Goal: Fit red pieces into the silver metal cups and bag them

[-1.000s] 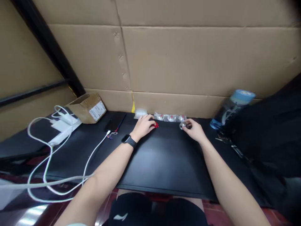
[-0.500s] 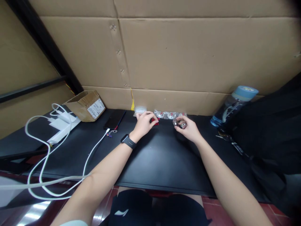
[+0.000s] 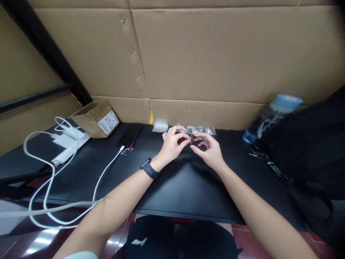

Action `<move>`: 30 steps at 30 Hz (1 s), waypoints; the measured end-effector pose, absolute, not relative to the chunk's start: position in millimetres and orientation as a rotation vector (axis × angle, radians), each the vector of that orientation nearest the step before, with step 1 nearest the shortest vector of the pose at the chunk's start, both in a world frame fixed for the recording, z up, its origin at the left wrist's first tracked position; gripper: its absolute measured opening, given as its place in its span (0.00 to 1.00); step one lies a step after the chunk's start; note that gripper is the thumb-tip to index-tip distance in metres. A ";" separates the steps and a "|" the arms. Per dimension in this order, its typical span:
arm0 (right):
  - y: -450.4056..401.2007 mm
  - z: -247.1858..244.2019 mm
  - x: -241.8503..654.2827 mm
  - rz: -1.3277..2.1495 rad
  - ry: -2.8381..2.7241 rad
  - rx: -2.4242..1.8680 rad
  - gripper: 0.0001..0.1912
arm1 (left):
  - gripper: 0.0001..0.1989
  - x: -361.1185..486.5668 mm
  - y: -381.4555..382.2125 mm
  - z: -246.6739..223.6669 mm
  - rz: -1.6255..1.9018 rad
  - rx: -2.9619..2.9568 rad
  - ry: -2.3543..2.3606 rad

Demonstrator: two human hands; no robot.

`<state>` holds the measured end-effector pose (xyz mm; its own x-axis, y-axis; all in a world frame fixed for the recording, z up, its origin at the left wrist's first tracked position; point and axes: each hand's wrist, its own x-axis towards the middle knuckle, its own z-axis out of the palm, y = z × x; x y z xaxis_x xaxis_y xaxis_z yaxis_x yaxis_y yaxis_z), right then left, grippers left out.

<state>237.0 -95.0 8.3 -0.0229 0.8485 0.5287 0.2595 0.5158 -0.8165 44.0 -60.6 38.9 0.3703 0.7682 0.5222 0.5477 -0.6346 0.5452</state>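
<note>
Disc (image 3: 192, 139) stands nearly edge-on between our two hands, near the back of the table (image 3: 175, 194), its faces too thin from here for us to read. Our right hand (image 3: 209, 149) seems to pinch it between thumb and fingers. Our left hand (image 3: 174, 144) is curled, thumb and finger brought together at the disc's other side; we cannot tell whether it grips the disc or only touches it. Something red (image 3: 183, 139) shows just behind those left fingers, mostly hidden.

Behind the hands, against the cardboard (image 3: 215, 72), lie clear packets (image 3: 210, 130) with red and silvery contents; a whitish pack (image 3: 160, 126) sits to their left.

We judge the step in hand to be close fingertip handling of the disc with both hands. The next move calls for a steady right pinch, light left fingertips and small turns, clear of the red thing.
</note>
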 end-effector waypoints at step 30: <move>-91.1 8.6 243.0 0.641 -1.795 -1.104 0.11 | 0.08 38.2 -56.0 38.5 1.108 2.445 1.233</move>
<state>243.0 -91.1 8.6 -0.1913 0.8846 0.4252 0.4153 0.4655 -0.7816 38.2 -56.0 38.5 0.3759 0.7547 0.5377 0.6150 -0.6373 0.4645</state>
